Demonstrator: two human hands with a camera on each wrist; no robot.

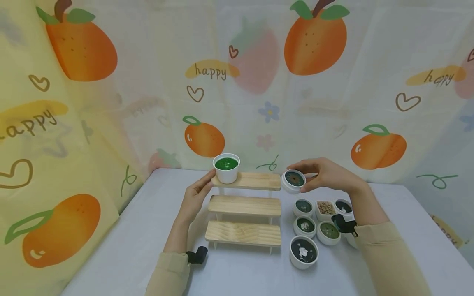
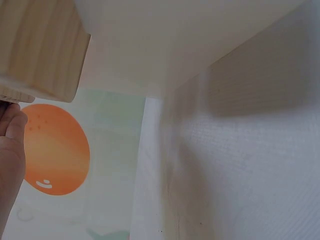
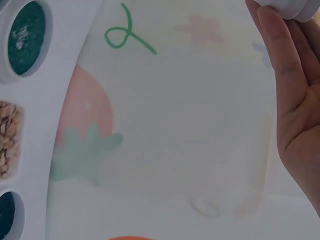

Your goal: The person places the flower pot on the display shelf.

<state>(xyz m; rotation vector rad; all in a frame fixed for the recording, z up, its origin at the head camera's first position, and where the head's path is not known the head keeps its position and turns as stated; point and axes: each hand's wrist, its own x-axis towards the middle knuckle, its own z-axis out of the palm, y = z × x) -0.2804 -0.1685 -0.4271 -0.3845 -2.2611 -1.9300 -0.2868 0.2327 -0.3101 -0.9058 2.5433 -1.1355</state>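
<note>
Pinching a small round white tub (image 1: 293, 180) with dark, brownish contents between thumb and fingers, the person's right hand (image 1: 328, 176) holds it up just beside the right end of a three-tier wooden stand (image 1: 244, 205), the tub's open top tipped toward the head camera. Whether the tub touches the top plank (image 1: 259, 181) cannot be told. The left hand (image 1: 195, 199) reaches to that plank's left end, fingertips at the wood; whether they grip it or merely touch it, I cannot tell. Next to those fingertips, a white cup (image 1: 227, 174) filled with bright green stands upright on the plank. On the white-covered bench (image 1: 237, 273), right of the stand, more white containers sit in a close group: a square pot of brown granules (image 1: 326, 209), several round pots with dark or green contents, and nearest the viewer a larger white cup with a pale patch on its dark filling (image 1: 303, 251). One more is partly covered by the right sleeve (image 1: 389, 255). Behind hangs a cloth (image 1: 155, 53) printed with oranges, strawberries, hearts and the word "happy"
</note>
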